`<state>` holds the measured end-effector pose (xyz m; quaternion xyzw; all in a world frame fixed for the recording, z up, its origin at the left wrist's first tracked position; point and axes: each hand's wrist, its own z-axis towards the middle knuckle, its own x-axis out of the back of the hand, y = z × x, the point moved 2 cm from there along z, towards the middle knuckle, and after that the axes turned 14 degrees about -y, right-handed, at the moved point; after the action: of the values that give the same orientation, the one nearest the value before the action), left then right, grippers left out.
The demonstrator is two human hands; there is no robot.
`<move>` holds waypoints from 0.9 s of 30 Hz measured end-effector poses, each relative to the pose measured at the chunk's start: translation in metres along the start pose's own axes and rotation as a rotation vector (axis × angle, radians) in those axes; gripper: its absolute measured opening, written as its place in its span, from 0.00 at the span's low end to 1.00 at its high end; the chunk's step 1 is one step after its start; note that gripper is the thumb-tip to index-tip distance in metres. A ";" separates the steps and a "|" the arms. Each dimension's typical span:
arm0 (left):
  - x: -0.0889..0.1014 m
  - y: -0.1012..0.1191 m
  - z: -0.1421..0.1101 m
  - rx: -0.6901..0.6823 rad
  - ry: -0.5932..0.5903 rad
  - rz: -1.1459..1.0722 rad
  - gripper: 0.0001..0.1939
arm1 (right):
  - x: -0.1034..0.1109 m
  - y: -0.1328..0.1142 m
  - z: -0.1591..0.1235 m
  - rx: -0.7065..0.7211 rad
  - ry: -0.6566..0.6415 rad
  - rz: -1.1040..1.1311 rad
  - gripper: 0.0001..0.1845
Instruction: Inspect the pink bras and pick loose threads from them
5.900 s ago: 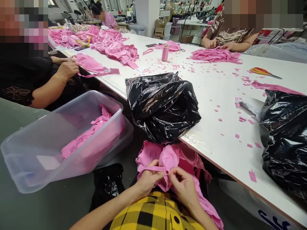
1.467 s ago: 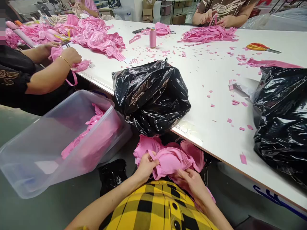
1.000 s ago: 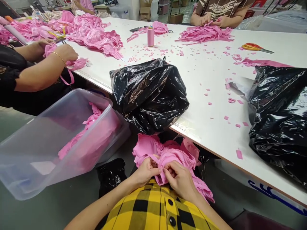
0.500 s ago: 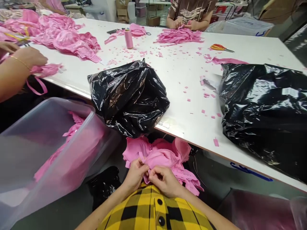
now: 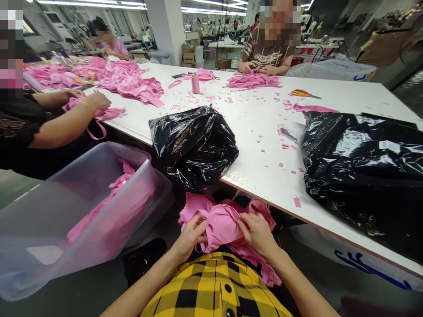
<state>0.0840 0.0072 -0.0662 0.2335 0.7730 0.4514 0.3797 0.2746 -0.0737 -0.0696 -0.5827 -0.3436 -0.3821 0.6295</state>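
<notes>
A pink bra (image 5: 222, 225) lies in my lap, below the table's front edge, with its moulded cups facing up. My left hand (image 5: 192, 233) has its fingers closed on the bra's left side. On the other side, my right hand (image 5: 258, 230) grips the edge of a cup between thumb and fingers. More pink fabric trails down beneath my right wrist. What lies under the bra is hidden.
A black plastic bag (image 5: 194, 147) sits at the table (image 5: 251, 169) edge, and a larger one (image 5: 363, 176) lies right. A clear bin (image 5: 145, 163) with pink pieces stands left. Orange-handled scissors (image 5: 301, 93), a pink thread spool (image 5: 195, 83) and scraps lie beyond. Co-workers handle pink pieces.
My hands have moved apart from a close pinch at the bra's near edge to its two sides. The view has tilted up, showing more of the room.
</notes>
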 end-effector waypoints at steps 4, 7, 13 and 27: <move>-0.002 0.014 -0.009 -0.078 0.129 0.431 0.12 | 0.022 -0.025 0.000 0.099 0.028 -0.088 0.13; 0.004 0.030 -0.020 -0.141 0.183 0.637 0.13 | 0.032 -0.037 0.001 0.095 -0.079 -0.106 0.14; 0.041 0.011 -0.023 0.017 0.238 0.801 0.13 | 0.002 -0.031 0.012 -0.047 -0.251 -0.056 0.12; 0.015 0.157 0.053 -0.415 0.164 1.498 0.16 | 0.019 0.023 0.001 0.175 0.007 0.255 0.11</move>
<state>0.1200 0.1207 0.0499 0.5833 0.3347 0.7385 -0.0488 0.3035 -0.0732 -0.0639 -0.5632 -0.2964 -0.2698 0.7226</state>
